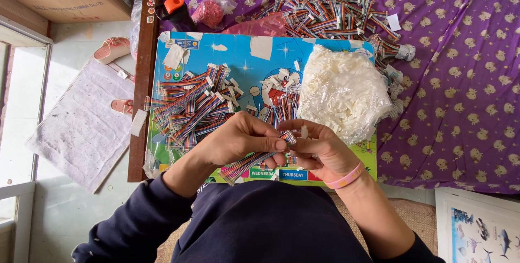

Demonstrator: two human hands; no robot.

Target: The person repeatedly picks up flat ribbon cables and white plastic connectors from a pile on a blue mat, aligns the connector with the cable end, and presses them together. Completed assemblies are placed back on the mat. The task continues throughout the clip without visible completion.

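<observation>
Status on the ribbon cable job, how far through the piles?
Done, by the look of it: a pile of ribbon cables with white end connectors lies on the blue cartoon board. In hand: left hand holds one multicoloured ribbon cable by its end, right hand pinches a small white connector against it. Left: a large heap of cables on the purple cloth and a nearly full bag of white connectors.

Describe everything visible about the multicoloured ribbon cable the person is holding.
The ribbon cable is a short flat band of thin parallel wires in rainbow colours, apparently plastic-insulated. It slants from lower left up to the right, above the cartoon-printed board. The left hand pinches its upper end; the right hand meets that end, holding a small white connector. Its lower end hangs free near the person's dark top.
</observation>
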